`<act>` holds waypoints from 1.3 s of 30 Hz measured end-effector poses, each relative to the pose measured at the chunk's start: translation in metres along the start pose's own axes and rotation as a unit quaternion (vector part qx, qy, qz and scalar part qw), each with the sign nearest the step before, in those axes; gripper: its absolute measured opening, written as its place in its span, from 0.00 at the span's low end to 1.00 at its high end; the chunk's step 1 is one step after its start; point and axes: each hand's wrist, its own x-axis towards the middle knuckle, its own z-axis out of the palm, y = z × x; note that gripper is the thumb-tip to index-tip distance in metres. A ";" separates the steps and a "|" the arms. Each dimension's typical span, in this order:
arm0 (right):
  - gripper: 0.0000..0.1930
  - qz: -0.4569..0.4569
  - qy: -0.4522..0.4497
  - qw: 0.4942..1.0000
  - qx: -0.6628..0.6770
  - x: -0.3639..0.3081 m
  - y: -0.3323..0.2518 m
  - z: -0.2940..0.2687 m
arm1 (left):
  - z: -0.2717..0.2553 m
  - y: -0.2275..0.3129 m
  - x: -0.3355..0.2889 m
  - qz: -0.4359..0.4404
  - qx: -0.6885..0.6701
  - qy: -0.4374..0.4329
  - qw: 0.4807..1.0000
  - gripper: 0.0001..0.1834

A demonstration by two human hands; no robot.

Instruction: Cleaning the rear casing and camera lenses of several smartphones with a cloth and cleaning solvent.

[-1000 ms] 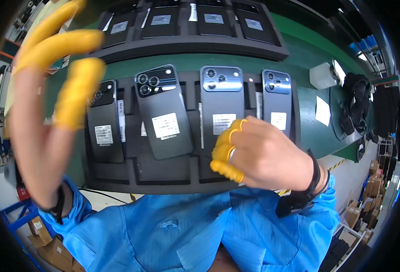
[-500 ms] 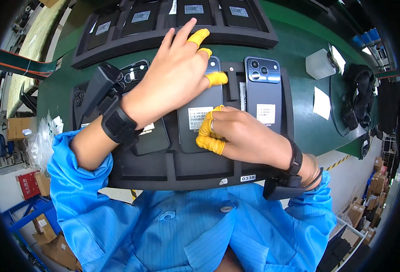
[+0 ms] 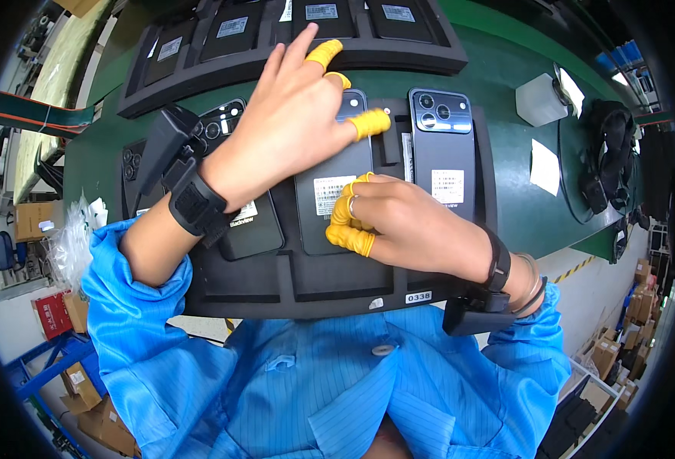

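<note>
A dark smartphone (image 3: pixel 350 162) lies back up in the middle of a black foam tray (image 3: pixel 322 307), a white label (image 3: pixel 328 191) on its lower half. Over its upper end, my left hand (image 3: pixel 295 115) is spread with yellow finger cots on some fingers; nothing shows in it. My right hand (image 3: pixel 425 229), also in yellow finger cots, has its fingertips pinched together at the label's right edge. What they hold, if anything, is hidden. Another phone (image 3: pixel 433 153) with a label lies to the right. Left of the middle, a tilted phone (image 3: pixel 255 239) is partly covered by my left forearm.
Behind stands a second foam tray (image 3: pixel 299 63) with several dark labelled phones. On the green table (image 3: pixel 498 99) at the right are a white container (image 3: pixel 538 105), a paper sheet (image 3: pixel 545 167) and a black strapped item (image 3: pixel 609 153). A clear plastic bag (image 3: pixel 70 237) is at the left.
My left hand has shifted slightly up and left, its thumb blurred by motion. The right hand remains pinched at the middle phone's label, moved only a little left.
</note>
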 end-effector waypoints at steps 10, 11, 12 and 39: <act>0.08 -0.007 -0.023 0.999 0.046 -0.003 0.001 0.003 | -0.021 0.003 0.001 0.017 0.002 -0.076 0.997 0.19; 0.08 -0.007 -0.022 0.999 0.047 -0.003 0.002 0.003 | -0.023 0.006 0.001 0.004 -0.010 -0.083 0.997 0.18; 0.08 -0.002 -0.025 0.999 0.038 -0.002 0.001 0.003 | -0.022 0.007 0.000 0.004 -0.010 -0.084 0.996 0.18; 0.07 0.033 -0.047 0.996 0.064 0.000 -0.009 -0.010 | -0.015 -0.010 0.012 0.086 0.029 -0.108 0.990 0.13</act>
